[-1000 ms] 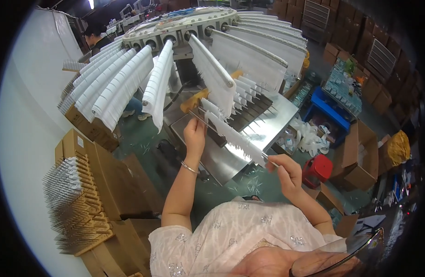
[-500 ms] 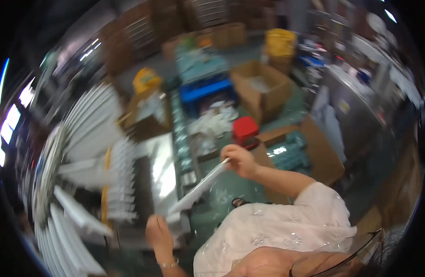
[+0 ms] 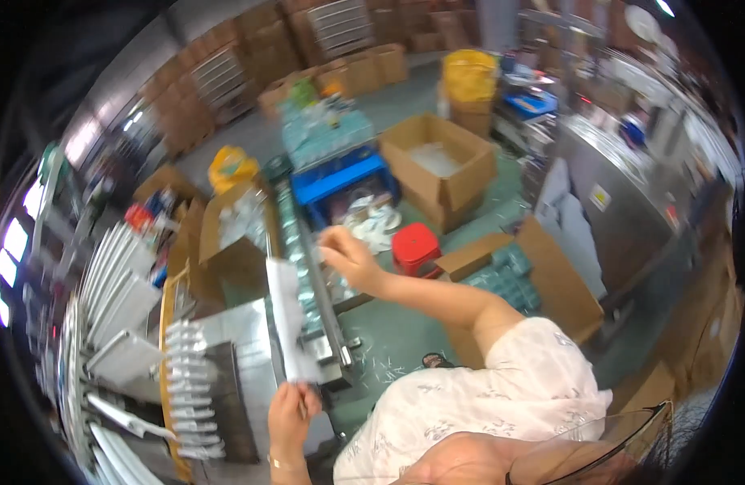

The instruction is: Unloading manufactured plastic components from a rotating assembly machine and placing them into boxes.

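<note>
My left hand (image 3: 290,412) is shut on the lower end of a long white plastic strip (image 3: 290,323), which stands up along a narrow metal conveyor rail (image 3: 330,327). My right hand (image 3: 348,257) is off the strip. It hovers over the rail's upper part with its fingers loosely apart, and I see nothing in it. Rows of clear pieces lie on the rail beside it. My right forearm reaches in from my white patterned top at the lower right.
A rack of white strips (image 3: 118,299) fans out at the left, with a steel table (image 3: 227,364) next to it. A red stool (image 3: 415,246), an open cardboard box (image 3: 469,174), a blue crate (image 3: 340,182), a flattened carton (image 3: 550,283) and a steel machine (image 3: 623,202) surround the green floor.
My view has swung from the rack to the right. Both hands held the strip before; now my right hand has let go, and the strip hangs nearly upright in my left hand.
</note>
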A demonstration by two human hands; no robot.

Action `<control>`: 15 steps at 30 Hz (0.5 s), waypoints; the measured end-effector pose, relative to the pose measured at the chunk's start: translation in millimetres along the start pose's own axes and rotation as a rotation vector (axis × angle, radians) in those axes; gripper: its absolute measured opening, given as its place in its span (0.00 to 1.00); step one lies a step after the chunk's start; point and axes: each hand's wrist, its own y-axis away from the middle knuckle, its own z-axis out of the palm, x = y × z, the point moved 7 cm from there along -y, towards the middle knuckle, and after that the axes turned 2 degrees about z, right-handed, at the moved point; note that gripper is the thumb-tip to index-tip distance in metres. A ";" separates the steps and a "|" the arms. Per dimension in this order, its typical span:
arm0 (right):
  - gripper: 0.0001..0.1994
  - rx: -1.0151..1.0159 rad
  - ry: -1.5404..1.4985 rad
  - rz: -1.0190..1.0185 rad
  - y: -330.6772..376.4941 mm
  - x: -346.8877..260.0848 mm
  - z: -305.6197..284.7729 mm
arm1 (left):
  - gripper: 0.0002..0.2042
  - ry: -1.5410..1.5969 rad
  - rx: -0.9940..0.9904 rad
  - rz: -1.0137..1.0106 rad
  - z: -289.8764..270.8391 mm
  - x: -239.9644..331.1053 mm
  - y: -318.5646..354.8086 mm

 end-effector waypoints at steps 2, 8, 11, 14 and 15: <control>0.07 -0.145 -0.136 0.116 32.3 22.4 7.5 | 0.10 -0.021 0.062 0.146 17.9 4.8 -49.6; 0.16 -0.184 -0.082 -0.051 32.0 46.0 12.2 | 0.14 0.050 0.166 0.347 90.5 5.5 -180.9; 0.09 -0.055 -0.257 0.194 -0.1 74.9 -9.9 | 0.14 0.119 0.197 0.434 113.1 7.1 -214.6; 0.05 -0.001 -0.237 0.211 -38.6 86.2 -42.1 | 0.12 -0.408 0.161 0.401 116.4 17.7 -230.2; 0.05 -0.029 -0.281 0.211 -51.9 95.9 -56.1 | 0.10 -0.382 0.100 0.311 114.8 22.6 -230.1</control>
